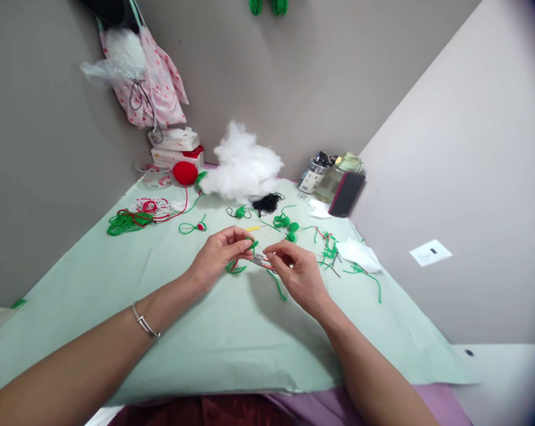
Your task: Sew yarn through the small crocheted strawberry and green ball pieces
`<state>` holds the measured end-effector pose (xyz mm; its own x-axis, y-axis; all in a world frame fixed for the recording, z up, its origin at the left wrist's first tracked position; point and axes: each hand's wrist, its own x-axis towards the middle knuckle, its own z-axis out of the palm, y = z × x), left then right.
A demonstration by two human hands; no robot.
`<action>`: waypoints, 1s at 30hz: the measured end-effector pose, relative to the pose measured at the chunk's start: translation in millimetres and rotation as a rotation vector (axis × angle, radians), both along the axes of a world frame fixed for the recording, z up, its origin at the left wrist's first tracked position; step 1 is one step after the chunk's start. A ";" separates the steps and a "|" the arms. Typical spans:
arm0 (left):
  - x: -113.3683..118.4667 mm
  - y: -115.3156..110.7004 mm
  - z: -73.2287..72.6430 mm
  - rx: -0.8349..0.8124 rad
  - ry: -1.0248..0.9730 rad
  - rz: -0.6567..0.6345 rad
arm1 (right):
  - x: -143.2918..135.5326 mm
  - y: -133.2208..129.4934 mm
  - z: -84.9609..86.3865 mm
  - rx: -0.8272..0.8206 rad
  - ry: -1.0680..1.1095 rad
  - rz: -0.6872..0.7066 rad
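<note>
My left hand (225, 251) pinches a small green yarn piece (254, 243) between thumb and forefinger, above the middle of the table. Close by on the right, my right hand (296, 269) has its thumb and fingertips pressed together. A thin line runs between its fingertips and the green piece; whether that is a needle or a thread, I cannot tell. Small metal snips (262, 261) with red on them show between the two hands, partly covered by the right fingers. Green yarn scraps (236, 268) lie just below the left fingertips, and another green strand (277, 286) is under the right hand.
White stuffing (245, 165) is heaped at the back, beside a red yarn ball (185, 173) and black yarn (268, 203). Green yarn (129, 223) lies left. Small green pieces (282, 220) and scraps (329, 248) lie right, near a leaning phone (347, 194) and bottle (331, 182).
</note>
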<state>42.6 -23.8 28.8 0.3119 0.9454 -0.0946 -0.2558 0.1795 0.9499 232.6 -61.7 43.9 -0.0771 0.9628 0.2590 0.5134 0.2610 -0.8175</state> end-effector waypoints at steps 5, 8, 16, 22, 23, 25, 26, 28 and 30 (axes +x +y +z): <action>1.2 0.1 -2.3 0.046 0.070 -0.039 | 0.8 1.4 -1.6 -0.041 0.035 0.026; 2.9 -2.6 -0.1 -0.005 0.012 -0.085 | 0.6 2.9 -1.4 -0.106 0.098 0.055; 0.2 -4.6 6.9 0.001 -0.077 -0.037 | 0.0 5.6 -0.9 -0.236 0.298 0.080; -3.5 -1.1 10.1 -0.104 -0.327 -0.076 | 1.1 7.0 3.1 -0.236 0.421 0.095; -4.2 -0.3 10.0 -0.113 -0.367 -0.067 | 0.5 6.4 3.9 -0.234 0.425 0.100; -5.9 1.1 9.9 -0.132 -0.413 -0.051 | -1.1 4.9 5.2 -0.220 0.423 0.104; -6.8 1.5 10.1 -0.142 -0.417 -0.044 | -1.9 4.1 5.8 -0.211 0.419 0.104; -8.3 1.4 11.4 -0.134 -0.397 -0.030 | -2.9 3.2 6.2 -0.203 0.408 0.098; -8.9 0.3 13.3 -0.071 -0.335 -0.005 | -2.8 3.4 5.8 -0.204 0.403 0.091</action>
